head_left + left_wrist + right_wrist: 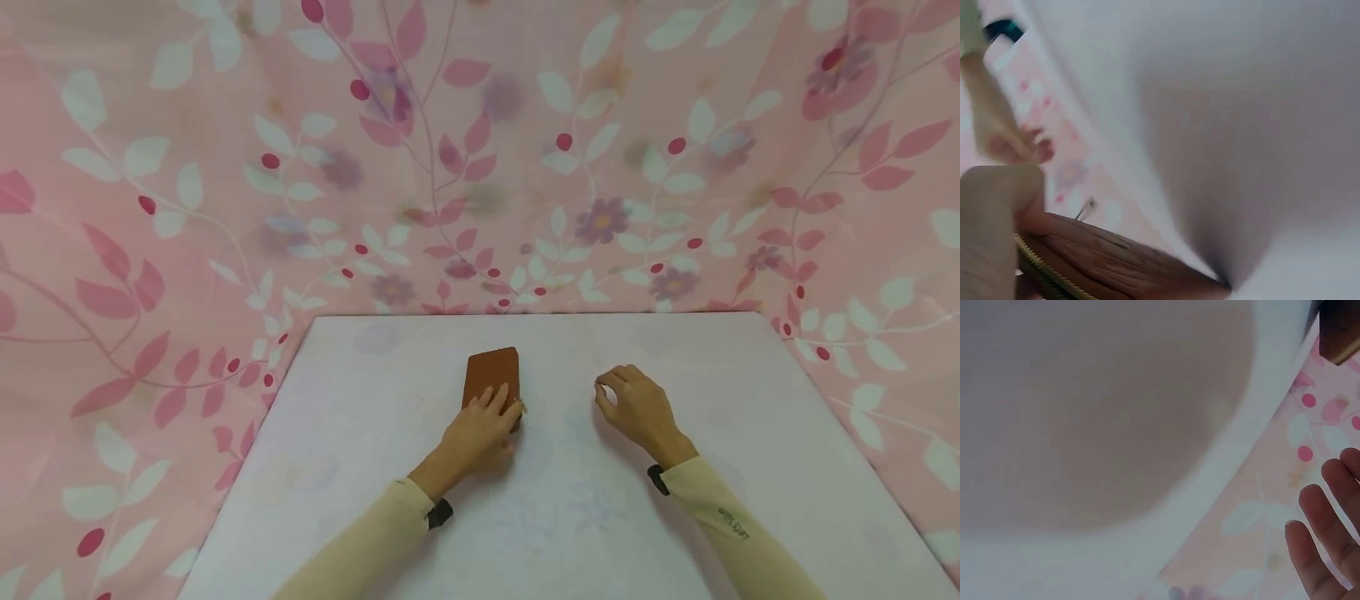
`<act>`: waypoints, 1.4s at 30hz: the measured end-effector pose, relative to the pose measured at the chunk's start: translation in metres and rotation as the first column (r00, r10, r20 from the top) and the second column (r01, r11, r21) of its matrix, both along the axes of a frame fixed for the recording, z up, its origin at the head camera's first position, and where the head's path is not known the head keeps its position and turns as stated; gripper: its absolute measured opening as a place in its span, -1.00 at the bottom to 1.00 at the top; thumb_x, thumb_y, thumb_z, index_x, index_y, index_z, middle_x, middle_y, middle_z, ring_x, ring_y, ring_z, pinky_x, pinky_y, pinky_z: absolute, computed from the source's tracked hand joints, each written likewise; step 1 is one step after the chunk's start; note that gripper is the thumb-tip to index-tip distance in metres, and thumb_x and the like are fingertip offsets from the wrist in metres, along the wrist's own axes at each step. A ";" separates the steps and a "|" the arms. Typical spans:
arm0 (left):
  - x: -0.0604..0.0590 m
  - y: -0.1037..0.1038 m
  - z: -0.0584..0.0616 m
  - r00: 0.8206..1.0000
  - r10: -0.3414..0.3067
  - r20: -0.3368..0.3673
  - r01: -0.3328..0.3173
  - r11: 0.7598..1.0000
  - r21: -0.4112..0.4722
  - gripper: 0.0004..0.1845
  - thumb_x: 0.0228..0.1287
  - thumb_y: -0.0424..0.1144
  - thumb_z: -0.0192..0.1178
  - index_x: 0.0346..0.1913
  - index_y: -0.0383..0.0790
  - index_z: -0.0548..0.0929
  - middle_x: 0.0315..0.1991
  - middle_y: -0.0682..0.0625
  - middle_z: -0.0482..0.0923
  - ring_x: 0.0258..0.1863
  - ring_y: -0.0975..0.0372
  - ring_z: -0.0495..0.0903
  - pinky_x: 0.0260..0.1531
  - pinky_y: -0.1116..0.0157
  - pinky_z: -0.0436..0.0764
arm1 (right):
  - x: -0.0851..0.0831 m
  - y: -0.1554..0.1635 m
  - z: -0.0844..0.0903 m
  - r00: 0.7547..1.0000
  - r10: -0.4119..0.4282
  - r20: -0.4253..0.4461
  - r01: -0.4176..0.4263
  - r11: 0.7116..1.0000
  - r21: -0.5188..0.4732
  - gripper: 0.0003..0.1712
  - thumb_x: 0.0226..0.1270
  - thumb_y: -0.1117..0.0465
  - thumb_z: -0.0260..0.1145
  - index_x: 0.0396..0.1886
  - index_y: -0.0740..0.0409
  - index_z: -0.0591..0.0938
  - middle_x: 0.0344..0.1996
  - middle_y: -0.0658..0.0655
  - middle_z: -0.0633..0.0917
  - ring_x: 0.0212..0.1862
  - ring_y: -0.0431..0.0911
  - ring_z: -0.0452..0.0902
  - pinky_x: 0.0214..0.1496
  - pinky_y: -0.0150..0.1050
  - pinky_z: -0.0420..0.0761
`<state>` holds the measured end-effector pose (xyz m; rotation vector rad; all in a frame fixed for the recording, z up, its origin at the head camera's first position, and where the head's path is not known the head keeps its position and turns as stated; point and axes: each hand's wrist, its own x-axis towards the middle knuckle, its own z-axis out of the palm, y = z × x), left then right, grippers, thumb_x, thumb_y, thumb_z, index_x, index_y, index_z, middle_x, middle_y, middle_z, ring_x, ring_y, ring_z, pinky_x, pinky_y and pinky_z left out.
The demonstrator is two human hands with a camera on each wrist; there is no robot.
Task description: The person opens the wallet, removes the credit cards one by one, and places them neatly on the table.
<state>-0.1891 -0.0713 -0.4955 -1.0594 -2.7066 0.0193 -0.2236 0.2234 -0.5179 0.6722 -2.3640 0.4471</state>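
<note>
A brown zip wallet (491, 373) is near the middle of the white table in the head view. My left hand (480, 429) grips its near end, with fingers spread over the brown face. In the left wrist view the wallet (1116, 262) shows creased sides, a brass zip and a small metal pull (1087, 209), beside the thumb. To the right, my right hand (636, 408) is held over the table with loosely bent fingers and nothing in it. The right wrist view shows several of its fingers (1322, 515) apart from the wallet (1339, 331).
The white-covered table (360, 400) has its far edge against a pink cloth backdrop (480, 167) with leaves and flowers. This cloth also hangs at both sides. Dark bands (657, 480) are at both wrists, by the pale sleeves.
</note>
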 end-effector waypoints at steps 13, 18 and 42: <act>-0.021 -0.050 0.008 0.799 -0.474 0.370 -0.148 0.442 0.885 -0.50 -0.01 -0.68 0.06 -0.07 -0.11 0.63 0.10 0.04 0.63 0.13 0.17 0.57 -0.09 0.27 0.56 | 0.003 -0.043 0.035 0.942 0.287 0.172 -0.293 0.956 0.015 -0.34 0.05 0.12 0.56 0.18 0.15 0.60 0.10 0.13 0.60 0.10 -0.01 0.52 0.03 -0.04 0.56; -0.028 -0.066 -0.010 0.736 -0.514 0.440 -0.278 0.363 0.889 -0.58 0.06 -0.76 -0.02 -0.08 -0.34 0.60 0.09 -0.17 0.61 0.16 0.03 0.53 -0.04 0.30 0.48 | 0.012 -0.053 0.041 0.902 0.308 0.303 -0.322 0.947 -0.004 -0.59 0.11 0.17 0.54 -0.02 0.10 0.70 -0.16 -0.02 0.69 -0.11 -0.15 0.60 -0.07 -0.16 0.60; -0.037 -0.069 0.012 0.944 -0.255 0.208 0.016 0.667 0.745 -0.82 0.02 -0.53 0.43 -0.36 -0.19 0.77 -0.37 0.09 0.65 -0.41 0.31 0.59 -0.39 0.11 0.64 | 0.025 -0.128 0.069 0.901 0.310 0.304 -0.308 0.950 -0.058 -0.77 0.11 0.15 0.52 -0.54 0.10 0.63 -0.63 -0.09 0.55 -0.57 -0.28 0.37 -0.53 -0.41 0.42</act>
